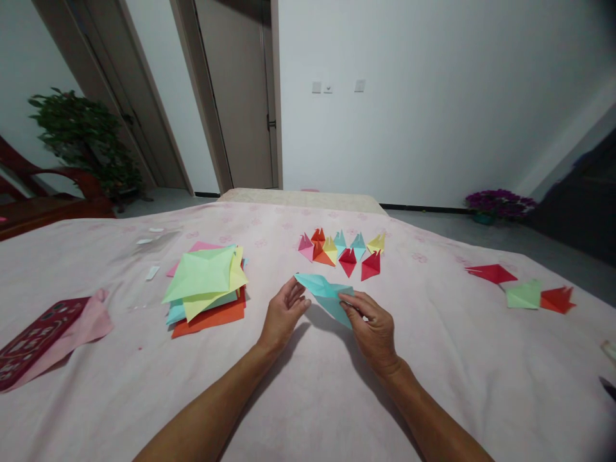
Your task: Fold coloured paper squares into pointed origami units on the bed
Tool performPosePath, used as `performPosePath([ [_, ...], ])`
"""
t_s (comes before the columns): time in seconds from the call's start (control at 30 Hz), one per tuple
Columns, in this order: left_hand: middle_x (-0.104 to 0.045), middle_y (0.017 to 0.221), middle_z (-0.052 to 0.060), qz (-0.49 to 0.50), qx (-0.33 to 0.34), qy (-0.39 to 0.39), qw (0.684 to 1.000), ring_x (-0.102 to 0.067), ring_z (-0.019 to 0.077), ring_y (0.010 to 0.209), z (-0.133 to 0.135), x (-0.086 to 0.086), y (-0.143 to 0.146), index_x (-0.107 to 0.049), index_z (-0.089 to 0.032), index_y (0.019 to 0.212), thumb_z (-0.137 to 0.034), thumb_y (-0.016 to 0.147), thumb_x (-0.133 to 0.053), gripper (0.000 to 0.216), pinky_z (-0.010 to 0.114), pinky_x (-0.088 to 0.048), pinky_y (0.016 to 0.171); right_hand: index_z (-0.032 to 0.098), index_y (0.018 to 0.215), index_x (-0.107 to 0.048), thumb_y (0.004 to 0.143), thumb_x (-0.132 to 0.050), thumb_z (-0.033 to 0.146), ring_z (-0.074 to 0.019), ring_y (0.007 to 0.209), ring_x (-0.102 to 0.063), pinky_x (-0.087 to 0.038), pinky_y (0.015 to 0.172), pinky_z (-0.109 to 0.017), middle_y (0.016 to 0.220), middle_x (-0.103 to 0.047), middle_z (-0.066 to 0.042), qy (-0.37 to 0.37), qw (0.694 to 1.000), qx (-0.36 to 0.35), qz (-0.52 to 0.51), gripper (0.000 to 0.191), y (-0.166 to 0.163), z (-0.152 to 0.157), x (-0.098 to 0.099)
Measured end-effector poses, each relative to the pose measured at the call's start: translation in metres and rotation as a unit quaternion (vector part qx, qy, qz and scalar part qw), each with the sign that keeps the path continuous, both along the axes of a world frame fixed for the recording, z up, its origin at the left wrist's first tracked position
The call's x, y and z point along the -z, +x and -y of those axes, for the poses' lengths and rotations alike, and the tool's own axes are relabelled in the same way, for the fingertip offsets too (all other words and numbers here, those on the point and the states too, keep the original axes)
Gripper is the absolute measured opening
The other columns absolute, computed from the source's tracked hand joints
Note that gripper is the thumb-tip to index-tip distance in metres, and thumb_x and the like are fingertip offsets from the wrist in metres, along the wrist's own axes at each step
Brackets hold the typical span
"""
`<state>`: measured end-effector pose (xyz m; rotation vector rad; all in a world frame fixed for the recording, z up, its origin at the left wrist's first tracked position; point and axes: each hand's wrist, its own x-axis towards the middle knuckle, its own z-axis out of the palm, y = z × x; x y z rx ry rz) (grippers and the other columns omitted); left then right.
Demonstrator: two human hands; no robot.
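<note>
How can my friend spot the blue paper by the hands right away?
On the big pale pink cloth, look just this side of the little folded papers. Between the left hand and the right hand is a light blue paper. Unlike the two blue pieces beyond it, this one is pinched by the right hand.

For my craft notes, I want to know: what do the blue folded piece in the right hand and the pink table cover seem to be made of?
Blue folded piece: most likely thin matte paper, judging by its straight creases and flat facets.
Pink table cover: probably soft, dull fabric, since it wrinkles loosely; the fibre cannot be told.
</note>
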<state>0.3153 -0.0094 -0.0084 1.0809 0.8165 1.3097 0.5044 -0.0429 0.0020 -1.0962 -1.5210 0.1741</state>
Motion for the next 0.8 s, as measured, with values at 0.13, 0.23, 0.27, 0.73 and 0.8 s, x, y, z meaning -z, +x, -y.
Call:
performPosePath([
  [0.13,-0.053,0.144,0.014,-0.018,0.011,0.033,0.999,-0.051,0.0276,0.131,0.002,-0.003,0.002,-0.049,-0.021,0.139,-0.031,0.073,-0.077,0.073,0.043,-0.041,0.108,0.025,0.093,-0.077,0.086,-0.064,0.022,-0.0192,0.082,-0.070,-0.059,0.075,-0.032,0.094,-0.074,-0.006,-0.009,1.000,-0.003,-0.011,0.015,-0.003,0.000,0.001],
  [0.23,-0.052,0.143,0.015,-0.050,0.005,0.061,0.997,-0.049,0.0282,0.133,0.003,-0.002,0.002,-0.040,-0.021,0.145,-0.031,0.072,-0.078,0.084,0.042,-0.041,0.108,0.025,0.093,-0.077,0.086,-0.065,0.023,-0.0196,0.084,-0.070,-0.059,0.075,-0.031,0.095,-0.074,-0.006,-0.015,1.000,-0.001,-0.018,0.015,-0.005,0.000,0.001],
  [0.27,-0.052,0.144,0.015,-0.060,0.006,0.072,0.996,-0.049,0.0285,0.133,0.003,-0.002,0.002,-0.037,-0.021,0.146,-0.031,0.071,-0.079,0.086,0.042,-0.041,0.108,0.025,0.093,-0.077,0.086,-0.064,0.023,-0.0197,0.085,-0.070,-0.059,0.074,-0.031,0.096,-0.074,-0.006,-0.017,1.000,-0.001,-0.019,0.015,-0.005,0.000,0.001],
  [0.73,-0.049,0.142,0.013,-0.182,-0.043,0.186,0.965,-0.054,0.0278,0.123,0.012,0.002,0.005,-0.038,-0.025,0.141,-0.030,0.070,-0.081,0.082,0.044,-0.043,0.105,0.024,0.093,-0.077,0.086,-0.064,0.020,-0.0187,0.084,-0.069,-0.059,0.075,-0.031,0.095,-0.073,-0.006,-0.027,0.998,-0.014,-0.047,0.015,-0.011,0.002,0.002],
  [0.8,-0.052,0.139,0.013,-0.194,-0.044,0.195,0.960,-0.055,0.0276,0.122,0.012,0.002,0.005,-0.040,-0.024,0.139,-0.030,0.073,-0.080,0.077,0.043,-0.044,0.105,0.024,0.093,-0.077,0.086,-0.065,0.021,-0.0188,0.083,-0.069,-0.059,0.074,-0.031,0.093,-0.073,-0.006,-0.030,0.998,-0.018,-0.051,0.015,-0.013,0.003,0.001],
])
